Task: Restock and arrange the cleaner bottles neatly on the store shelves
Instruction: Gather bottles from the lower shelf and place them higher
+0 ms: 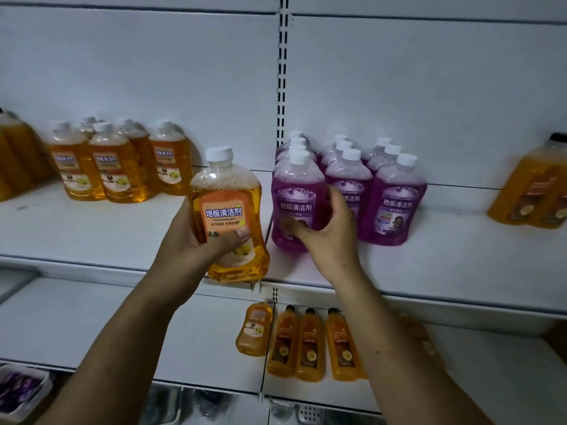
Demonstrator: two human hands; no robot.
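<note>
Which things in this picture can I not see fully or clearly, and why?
Head view:
The front purple bottle: lower label covered by the right hand.
The rear purple bottles: only caps show, front ones hide them.
The orange bottle in the left hand: small print too small, thumb covers part.
The box bottom left: cut by the edge, contents blurred.
The black-capped bottle far right: label blurred.

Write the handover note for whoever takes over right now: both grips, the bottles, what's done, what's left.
Left grip: holds an orange bottle upright before the shelf front edge.
Right grip: curled round the front-left purple bottle of the purple block.
Done: orange group stands on the shelf's left, purple in rows.
Left: probably set the held bottle with the orange group; a stray bottle sits on the lower shelf.
</note>
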